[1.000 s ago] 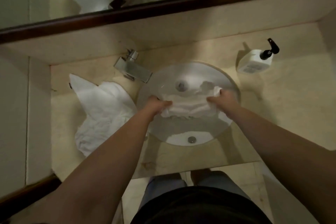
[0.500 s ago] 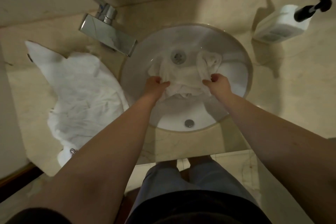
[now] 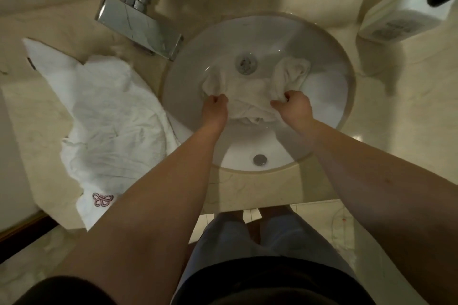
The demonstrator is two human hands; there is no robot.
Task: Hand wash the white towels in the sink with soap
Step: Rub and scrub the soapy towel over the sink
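A person stands over a round sink set into a pale marble tabletop, both hands working a wet white towel that lies in the basin between the drain and the near wall. The left hand grips the towel's left end, its fingers curled into the cloth; the right hand bunches the right end, where a loose fold rises toward the far rim. The towel's long axis runs left to right, stretched between the two fists, with both hands equally near it. Any scrubbing or wringing stroke would seem to turn on drawing those ends together or twisting them across that axis. A second white towel lies crumpled on the tabletop to the left, beneath the chrome faucet; a soap dispenser stands at far right.
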